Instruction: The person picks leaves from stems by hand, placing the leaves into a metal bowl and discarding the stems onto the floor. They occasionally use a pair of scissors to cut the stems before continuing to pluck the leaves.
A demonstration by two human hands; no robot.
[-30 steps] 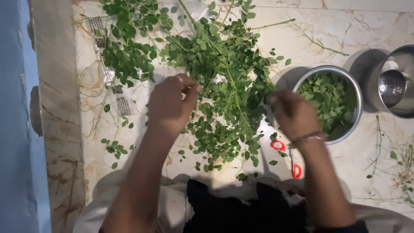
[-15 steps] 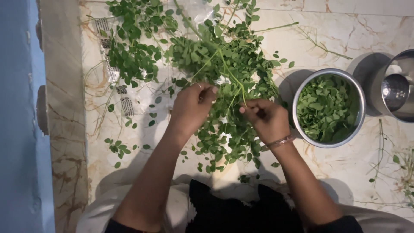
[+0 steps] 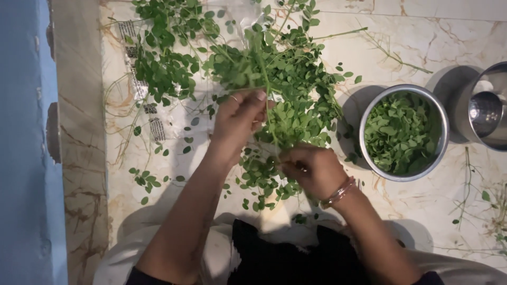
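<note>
A: Where's the sprig right now?

B: Between both hands, over the pile of leaves [image 3: 274, 79] on the marble floor [image 3: 401, 42]. The left hand [image 3: 237, 119] has its fingers pressed together around the upper part of the stem [image 3: 266, 113], thumb on top. The right hand [image 3: 311, 169] is curled shut lower down, pinching the same stem, I think; its fingertips are turned away, so I can't be sure how tight.

A: What could go wrong?

B: The stem looks thin. If the two hands pull apart too hard, it may snap in the middle, and leaves would stay on the broken bit.

A: And the loose ones?

B: They'd likely fall short. The bowl [image 3: 404, 132] sits to the right, apart from the hands, already holding picked leaves. Anything stripped here drops onto the floor or the person's lap, among the scattered leaves.

A: Anything else nearby?

B: A second steel pot [image 3: 486, 111] at the right edge, and bare twigs [image 3: 391, 53] behind. A wide swing of the right arm could knock the bowl.
</note>
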